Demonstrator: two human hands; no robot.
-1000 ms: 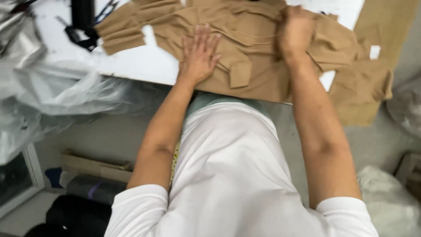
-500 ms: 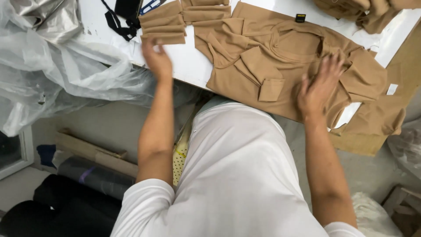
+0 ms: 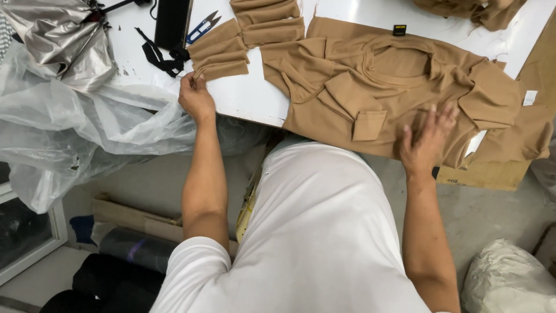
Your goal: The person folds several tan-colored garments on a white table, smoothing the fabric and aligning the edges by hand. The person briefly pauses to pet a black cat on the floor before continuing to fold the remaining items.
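A tan knit garment [image 3: 370,75] lies spread on the white table [image 3: 255,98], its sleeves folded inward. My right hand [image 3: 427,142] rests flat on its lower right part, fingers spread and a little blurred. My left hand [image 3: 196,98] is at the table's near edge, pinching the corner of a stack of small tan fabric pieces [image 3: 219,51]. A second stack of tan pieces [image 3: 266,20] lies just beyond it.
Blue-handled thread snips [image 3: 201,26] and a black strap [image 3: 159,58] lie at the far left. Clear and silvery plastic sheeting [image 3: 75,116] hangs off the left. More tan fabric [image 3: 475,8] sits top right. Cardboard [image 3: 492,171] and a grey sack [image 3: 509,278] are at the right.
My left hand left the garment, moved left and took hold of the small fabric stack. My right hand slid down from the garment's far edge to its lower right.
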